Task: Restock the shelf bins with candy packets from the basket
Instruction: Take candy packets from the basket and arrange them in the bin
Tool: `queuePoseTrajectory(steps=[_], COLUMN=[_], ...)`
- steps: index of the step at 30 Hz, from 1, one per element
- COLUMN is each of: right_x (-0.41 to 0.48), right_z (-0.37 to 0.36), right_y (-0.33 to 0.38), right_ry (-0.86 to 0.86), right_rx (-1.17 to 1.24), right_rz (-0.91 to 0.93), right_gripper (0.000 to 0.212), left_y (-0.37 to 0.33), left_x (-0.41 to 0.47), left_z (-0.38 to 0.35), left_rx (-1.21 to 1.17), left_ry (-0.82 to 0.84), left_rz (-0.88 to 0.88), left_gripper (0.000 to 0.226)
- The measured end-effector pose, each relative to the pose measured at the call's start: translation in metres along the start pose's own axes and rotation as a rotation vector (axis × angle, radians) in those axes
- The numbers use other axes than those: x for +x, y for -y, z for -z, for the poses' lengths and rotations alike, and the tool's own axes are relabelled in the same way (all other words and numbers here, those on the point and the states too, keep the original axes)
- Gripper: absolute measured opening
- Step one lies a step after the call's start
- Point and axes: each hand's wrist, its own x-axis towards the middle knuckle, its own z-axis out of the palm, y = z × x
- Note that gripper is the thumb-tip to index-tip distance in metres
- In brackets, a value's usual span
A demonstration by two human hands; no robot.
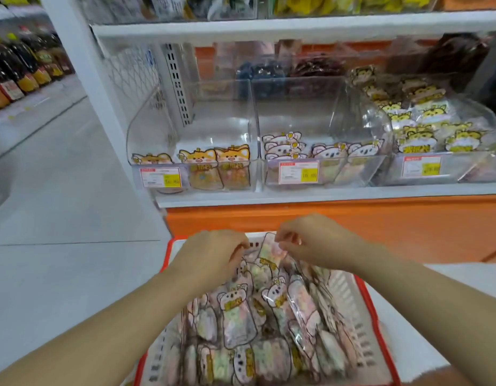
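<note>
A clear pastel-filled candy packet (270,250) with a bear-shaped printed top stands tilted at the far end of the white slatted plastic basket with a red rim (349,291), its upper edge pinched between the fingertips of both hands: the left hand (213,253) grips from the left side and the right hand (311,240) from the right, fingers curled in and pressed on the film. Beneath them the basket is heaped with more bear-printed packets (237,313), lying overlapped at all angles. Above, on the white shelf board (324,195) over an orange base panel, sit clear acrylic bins: the left bin (191,162) holds a few orange fox-faced packets, the middle bin (322,162) a short row of white bear packets (each front carries a red-and-yellow price label), and the right bin (436,129) is piled with yellow tiger packets
</note>
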Motion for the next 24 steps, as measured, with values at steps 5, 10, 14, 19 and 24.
queuePoseTrajectory(steps=[5, 10, 14, 19, 24], right_x=[-0.036, -0.051, -0.047, -0.038, -0.034], right_z=[-0.091, -0.145, -0.155, -0.153, -0.126], right_y=[-0.043, -0.047, -0.031, -0.038, -0.067], right_ry=[0.428, 0.5, 0.395, 0.401, 0.248], right_rx=[0.051, 0.057, -0.305, -0.562, -0.285], right_rz=[-0.259, -0.298, -0.052, 0.114, -0.057], right_gripper=[0.047, 0.102, 0.089, 0.055, 0.016], left_y=[-0.017, -0.037, -0.035, -0.024, -0.022], left_x=[-0.041, -0.068, -0.065, -0.062, -0.06], left_z=[-0.093, -0.152, -0.172, -0.173, -0.173], left_rx=[-0.005, -0.082, -0.018, -0.08, -0.101], left_ry=[0.444, 0.532, 0.569, 0.63, 0.639], left_rz=[0.106, 0.193, 0.194, 0.199, 0.185], left_gripper=[0.049, 0.078, 0.089, 0.088, 0.086])
